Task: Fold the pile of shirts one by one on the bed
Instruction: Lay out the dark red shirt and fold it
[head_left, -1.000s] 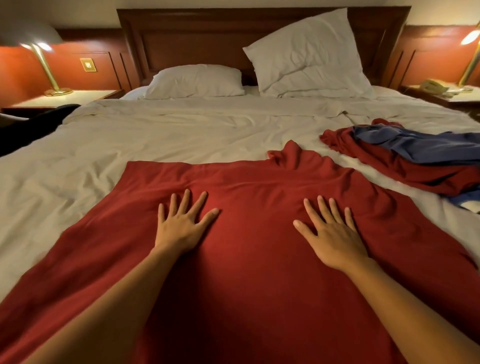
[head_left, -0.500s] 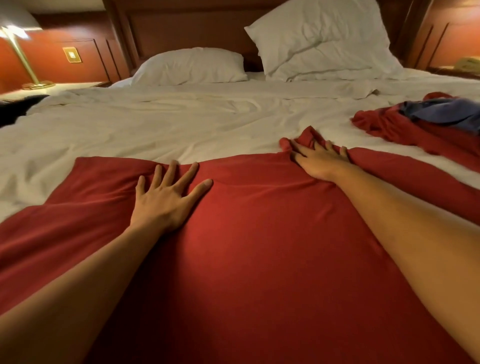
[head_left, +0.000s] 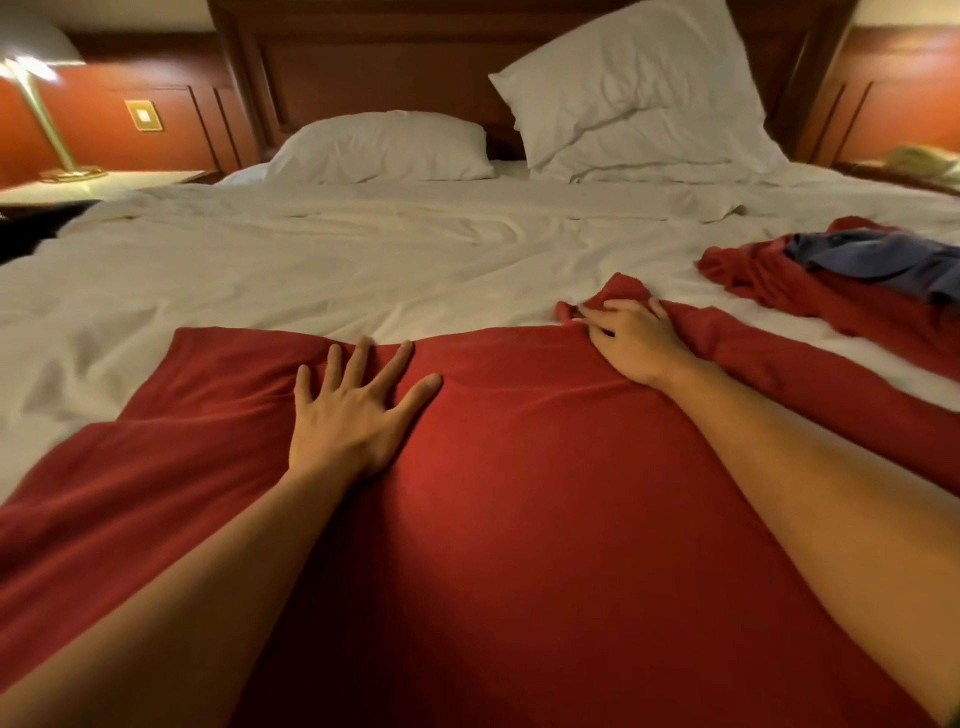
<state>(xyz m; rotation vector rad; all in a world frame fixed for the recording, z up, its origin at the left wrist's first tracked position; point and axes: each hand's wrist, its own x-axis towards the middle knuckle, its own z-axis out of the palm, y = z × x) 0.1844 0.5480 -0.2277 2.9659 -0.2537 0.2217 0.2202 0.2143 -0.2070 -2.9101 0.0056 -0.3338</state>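
Shirt (head_left: 519, 519): spread flat, near on bed (head_left: 363, 270); soft, light, limp, creases readily | left hand (head_left: 353, 415): fingers spread, pressing cloth | right hand (head_left: 634, 338): fingers pinching bunched far edge; best hold: edges

Two white pillows are sitting against the dark wooden headboard (head_left: 374, 67), the left pillow (head_left: 382, 148) lying flat and the right pillow (head_left: 639, 93) leaning upright, while a lit brass lamp (head_left: 49, 127) is standing on the left nightstand (head_left: 104, 184) near a brass wall plate (head_left: 143, 115).
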